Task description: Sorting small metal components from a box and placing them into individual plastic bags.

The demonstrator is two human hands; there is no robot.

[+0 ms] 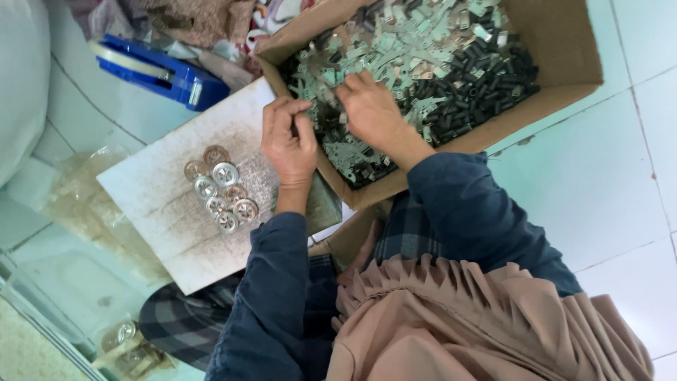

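A cardboard box [564, 77] holds a heap of small pale-green metal pieces [395, 42] and black tube-like parts [479, 85]. My right hand [374, 116] lies on the heap near the box's left corner. Its fingers bend down among the pieces, so its fingertips are hidden. My left hand [288, 141] is at the box's edge, with fingers curled and pinched together on what looks like a small metal piece. The two hands' fingertips almost meet. On a white board [155, 204] just left of my left hand lie several round silver and copper-coloured metal discs [220, 190].
A blue tape dispenser [162, 70] lies at the upper left, with crumpled cloth behind it. Clear plastic bags [84, 204] lie under the board's left edge, and more discs in plastic [127, 339] are at the bottom left. Pale tiled floor [606, 183] extends to the right.
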